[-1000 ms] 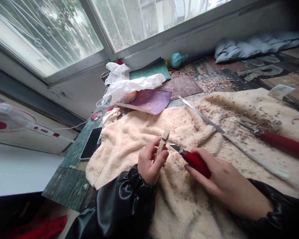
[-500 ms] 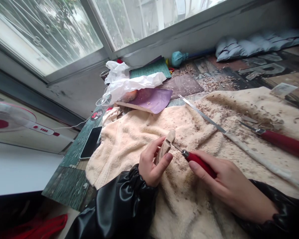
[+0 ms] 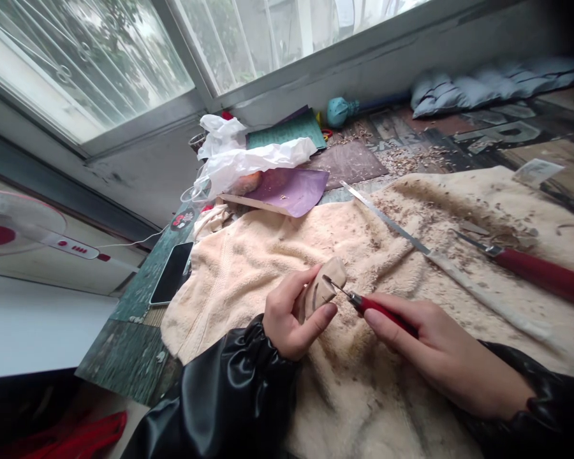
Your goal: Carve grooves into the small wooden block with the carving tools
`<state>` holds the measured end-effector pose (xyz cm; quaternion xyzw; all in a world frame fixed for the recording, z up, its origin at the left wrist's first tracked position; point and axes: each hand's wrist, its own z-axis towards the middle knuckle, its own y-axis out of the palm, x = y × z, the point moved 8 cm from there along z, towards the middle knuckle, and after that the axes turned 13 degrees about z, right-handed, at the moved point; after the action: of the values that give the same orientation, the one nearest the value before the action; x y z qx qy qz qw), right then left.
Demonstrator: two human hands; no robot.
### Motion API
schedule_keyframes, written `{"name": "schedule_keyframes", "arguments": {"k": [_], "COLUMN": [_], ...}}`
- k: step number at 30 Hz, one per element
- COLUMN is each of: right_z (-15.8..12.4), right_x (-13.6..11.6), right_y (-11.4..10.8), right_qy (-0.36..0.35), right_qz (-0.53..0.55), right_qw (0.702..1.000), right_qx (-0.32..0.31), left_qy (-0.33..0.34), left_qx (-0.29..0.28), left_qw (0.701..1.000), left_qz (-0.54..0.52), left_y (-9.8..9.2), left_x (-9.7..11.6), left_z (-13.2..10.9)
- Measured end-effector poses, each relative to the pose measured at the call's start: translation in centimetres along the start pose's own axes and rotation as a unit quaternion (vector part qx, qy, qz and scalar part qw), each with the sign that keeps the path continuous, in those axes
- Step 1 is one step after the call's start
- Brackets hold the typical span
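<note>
My left hand (image 3: 294, 312) grips a small piece of carved wood (image 3: 319, 294) with dark lines on its face, thumb along its lower edge. In my right hand (image 3: 430, 347) is a carving knife (image 3: 385, 317) with a red handle and a metal ferrule. Its thin blade points to the left, with the tip at the wood's face; whether it cuts in, I cannot tell. Both hands are above a cream fleece cloth (image 3: 249, 268) strewn with wood shavings. A second red-handled knife (image 3: 540, 271) and a long narrow blade with a wrapped handle (image 3: 488, 299) lie to the right.
A black-screened phone (image 3: 172, 274) lies at the table's left edge. Farther back are a purple sheet (image 3: 296, 191), a white plastic bag (image 3: 263, 156) and a green mat (image 3: 287, 132). A grey cushion (image 3: 488, 89) rests along the wall; a pink-and-white fan (image 3: 23, 223) stands left.
The wood has turned in my left hand, so more of its lined, broad face shows. The knife tip has shifted slightly left and up against it.
</note>
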<state>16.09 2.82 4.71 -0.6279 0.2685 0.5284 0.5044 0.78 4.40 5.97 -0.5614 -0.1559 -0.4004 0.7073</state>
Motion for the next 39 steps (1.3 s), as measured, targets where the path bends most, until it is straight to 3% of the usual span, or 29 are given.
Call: {"name": "schedule_keyframes", "arguments": {"k": [6, 15, 26, 32, 39], "right_z": [-0.1, -0.6, -1.2, -0.8, -0.6], "right_x": [0.5, 0.9, -0.7, 0.3, 1.2], "right_y": [0.1, 0.8, 0.8, 0.3, 0.2], "right_qy": [0.023, 0.038, -0.056, 0.013, 0.096], "right_qz": [0.002, -0.058, -0.193, -0.101, -0.022], "right_qw": [1.0, 0.996, 0.969, 0.99, 0.994], "right_qx": [-0.001, 0.055, 0.142, 0.095, 0.044], "left_qy": [-0.008, -0.059, -0.066, -0.086, -0.101], "left_qx": [0.003, 0.016, 0.047, 0.014, 0.025], "left_qw": [1.0, 0.998, 0.996, 0.996, 0.994], "left_qz": [0.0, -0.002, 0.025, -0.001, -0.022], "left_y": [0.3, 1.1, 0.7, 1.1, 0.8], "left_x": [-0.2, -0.9, -0.9, -1.6, -2.2], "left_z": [0.0, -0.5, -0.6, -0.5, -0.2]}}
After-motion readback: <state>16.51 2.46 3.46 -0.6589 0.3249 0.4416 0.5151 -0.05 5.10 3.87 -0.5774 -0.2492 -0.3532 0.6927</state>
